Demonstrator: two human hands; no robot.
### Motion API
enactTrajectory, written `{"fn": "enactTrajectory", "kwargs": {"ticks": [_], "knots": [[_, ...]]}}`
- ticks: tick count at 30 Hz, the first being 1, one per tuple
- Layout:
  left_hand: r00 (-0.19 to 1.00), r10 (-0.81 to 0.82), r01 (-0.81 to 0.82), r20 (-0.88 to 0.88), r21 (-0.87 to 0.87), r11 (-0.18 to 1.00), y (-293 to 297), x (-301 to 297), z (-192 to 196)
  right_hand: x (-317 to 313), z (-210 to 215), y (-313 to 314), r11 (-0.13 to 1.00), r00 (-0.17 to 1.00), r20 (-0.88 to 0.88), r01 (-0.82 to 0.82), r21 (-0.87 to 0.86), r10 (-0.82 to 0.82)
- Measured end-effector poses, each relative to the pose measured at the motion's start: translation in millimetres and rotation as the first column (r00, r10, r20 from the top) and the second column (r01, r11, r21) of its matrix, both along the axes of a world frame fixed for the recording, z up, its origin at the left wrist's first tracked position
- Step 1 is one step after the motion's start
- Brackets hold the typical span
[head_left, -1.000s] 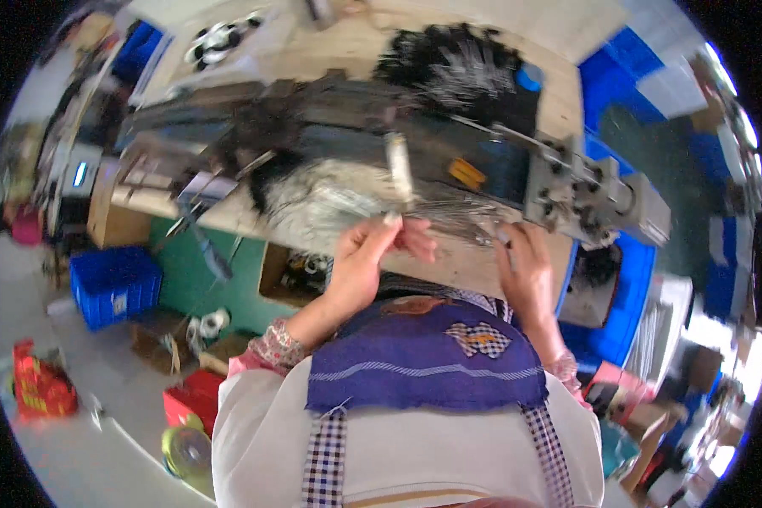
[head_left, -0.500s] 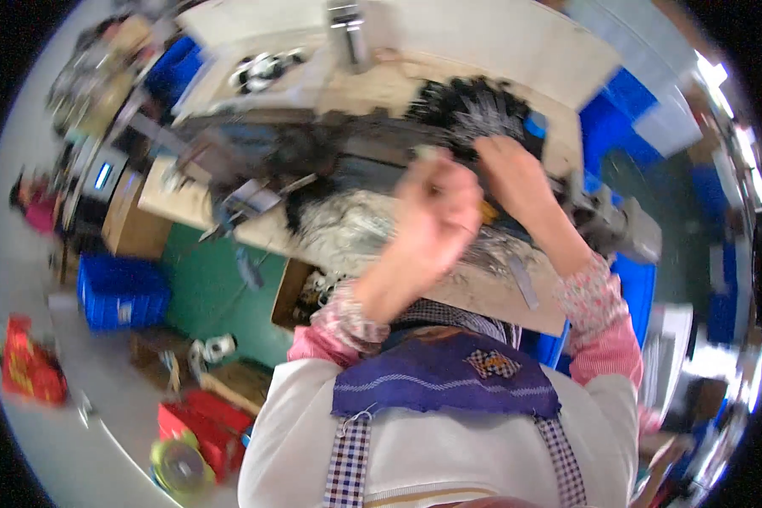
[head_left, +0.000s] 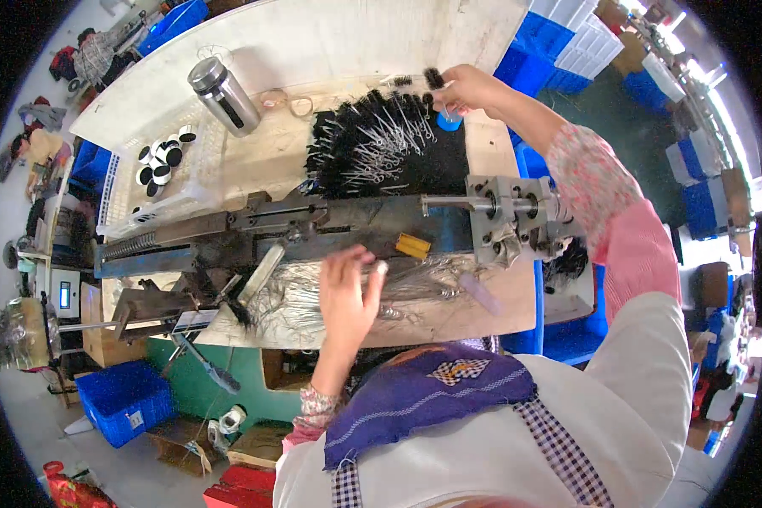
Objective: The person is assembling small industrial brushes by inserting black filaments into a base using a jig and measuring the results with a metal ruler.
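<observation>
Currently, step: I judge it as brush handling at the far end of the bench, right arm at long reach.
Right hand (head_left: 470,89): bent fingers beside a black bristle piece (head_left: 433,78), just above a blue cup (head_left: 449,121); I can't tell if it's pinched or only near.
Left hand (head_left: 347,296): thumb well apart from fingers, nothing seen in the gap, blurred; over loose wires (head_left: 432,284).
Brush pile (head_left: 381,140): on the black mat (head_left: 453,165), behind the machine bed (head_left: 360,218), bristles outward, wire stems bunched.
Spindle block (head_left: 516,222): right end of bed; neither hand touches it.
Next move: I'd say it calls for a sure fingertip pinch, clear of the cup.
</observation>
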State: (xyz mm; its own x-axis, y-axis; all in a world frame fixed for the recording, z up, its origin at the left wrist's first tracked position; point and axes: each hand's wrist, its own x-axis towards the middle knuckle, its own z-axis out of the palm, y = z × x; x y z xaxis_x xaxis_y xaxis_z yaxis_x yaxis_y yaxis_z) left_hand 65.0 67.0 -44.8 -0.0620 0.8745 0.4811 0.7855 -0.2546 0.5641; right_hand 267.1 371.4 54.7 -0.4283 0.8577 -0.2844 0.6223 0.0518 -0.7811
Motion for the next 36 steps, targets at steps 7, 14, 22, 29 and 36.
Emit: {"fn": "enactTrajectory", "kwargs": {"ticks": [7,14,22,29,36], "knots": [[0.74,0.382,-0.479,-0.554,-0.035,0.877,61.1,-27.0,-21.2,1.5,-79.2,114.3,0.993,0.791,0.604,-0.117,-0.006,0.097],[0.713,0.357,-0.43,-0.603,0.025,0.902,96.3,-45.2,-33.4,-2.6,-95.1,127.0,0.982,0.906,0.406,-0.047,-0.182,0.119],[0.79,0.335,-0.494,-0.513,-0.21,0.844,124.9,-48.3,-18.1,-38.1,-91.0,107.7,0.948,0.997,0.027,-0.06,-0.314,0.073],[0.915,0.282,-0.371,-0.288,-0.329,0.868,127.7,-51.2,-22.5,-40.3,-122.4,150.0,0.795,0.698,0.639,-0.567,0.216,0.324],[0.926,0.311,-0.371,-0.213,-0.364,0.854,120.4,-53.9,-24.5,-48.4,-141.0,149.9,0.714,0.864,0.494,-0.283,0.64,-0.101]]}}
